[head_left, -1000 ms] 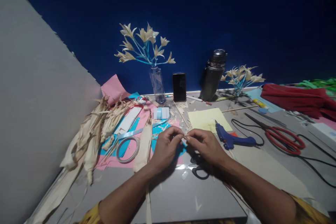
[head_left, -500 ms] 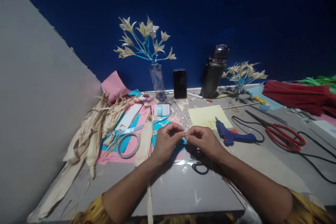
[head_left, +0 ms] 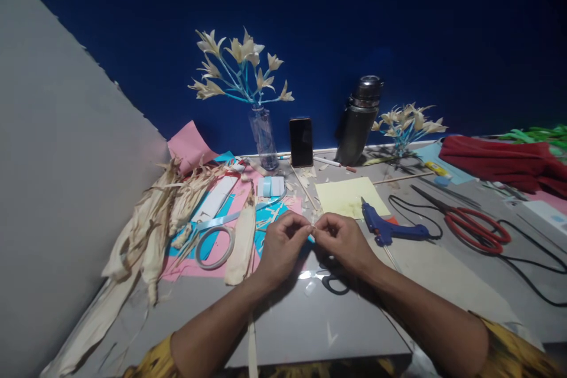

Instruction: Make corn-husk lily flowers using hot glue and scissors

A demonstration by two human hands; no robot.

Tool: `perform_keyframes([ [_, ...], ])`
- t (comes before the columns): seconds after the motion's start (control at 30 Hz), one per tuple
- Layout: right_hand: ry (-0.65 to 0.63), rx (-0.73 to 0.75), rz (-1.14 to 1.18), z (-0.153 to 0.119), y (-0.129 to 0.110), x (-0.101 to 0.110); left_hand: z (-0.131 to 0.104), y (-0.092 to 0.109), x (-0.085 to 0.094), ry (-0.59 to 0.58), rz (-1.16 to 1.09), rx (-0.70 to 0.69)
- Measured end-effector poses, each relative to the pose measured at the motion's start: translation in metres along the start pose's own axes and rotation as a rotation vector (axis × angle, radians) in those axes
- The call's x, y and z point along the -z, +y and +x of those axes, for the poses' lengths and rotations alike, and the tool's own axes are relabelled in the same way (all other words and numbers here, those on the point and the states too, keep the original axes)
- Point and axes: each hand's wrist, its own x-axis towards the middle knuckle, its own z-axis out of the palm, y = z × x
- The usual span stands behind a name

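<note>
Only the head view has shifted slightly; both hands match the earlier frame. Left hand (head_left: 283, 245) and right hand (head_left: 348, 245) meet at the fingertips, pinching a tiny pale piece (head_left: 313, 224) between them, its shape unclear. Black scissors (head_left: 335, 286) lie partly hidden beneath the right hand, glue gun (head_left: 390, 228) near it.

Between the forearms (head_left: 221, 319), a hand could pass over the grey tabletop (head_left: 301, 328) as far as the black-handled scissors (head_left: 326, 285) below the right hand (head_left: 348, 245). To the right, the blue glue gun (head_left: 392, 230) and red-handled scissors (head_left: 449, 212) stand in the way; to the left, dried corn husks (head_left: 155, 248) and a tape roll (head_left: 198, 248) do. Behind, a clear vase (head_left: 264, 140), phone (head_left: 300, 142) and flask (head_left: 358, 124) stand with gaps between.
</note>
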Motion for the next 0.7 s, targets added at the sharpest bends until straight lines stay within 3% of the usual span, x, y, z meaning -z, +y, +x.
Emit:
perform_keyframes([
  [0.13, -0.008, -0.021, -0.016, 0.001, 0.001, 0.000, 0.000, -0.001, 0.002, -0.066, 0.055, -0.039],
  [0.4, -0.078, -0.080, 0.098, 0.003, 0.001, 0.001, 0.006, -0.002, 0.002, -0.195, -0.191, 0.275],
  [0.7, -0.141, -0.154, 0.206, 0.003, 0.001, 0.002, 0.007, 0.009, 0.004, -0.144, -0.197, 0.190],
])
